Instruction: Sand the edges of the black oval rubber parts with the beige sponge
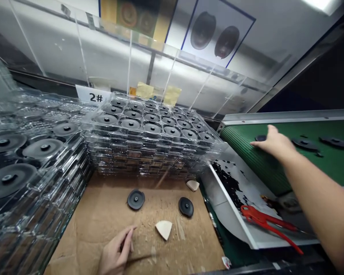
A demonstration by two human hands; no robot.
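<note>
Black moulded discs [132, 123] with raised centre hubs sit one to a pocket in a clear plastic blister tray [157, 140], which tops a tall stack of like trays. The pockets appear to serve to keep the discs separated and level. A second stack of clear trays [74, 168], also loaded with larger-looking black discs, stands to the left, and a white card label [91, 97] marked "2#" stands behind the first stack, apparently to identify the station or lot. The person's right hand [273, 144] reaches out over a green ribbed conveyor belt [255, 164], its grip open with the fingers extended, the fingertips at a black disc [260, 138] on the belt; firm contact cannot be confirmed. Two further black discs [304, 143] lie on the belt beyond it. The left hand [114, 250] is at the near edge of a brown cardboard sheet [74, 236], its grip drawn to a narrow pinch; whether it holds anything cannot be told. Two loose black discs [135, 199] and a cream wedge-shaped piece [164, 230] lie on the cardboard among pale crumbs. Red-handled pliers [260, 215] rest on a white sheet-metal chute [232, 225] beside the belt, within reach of the right hand.
</note>
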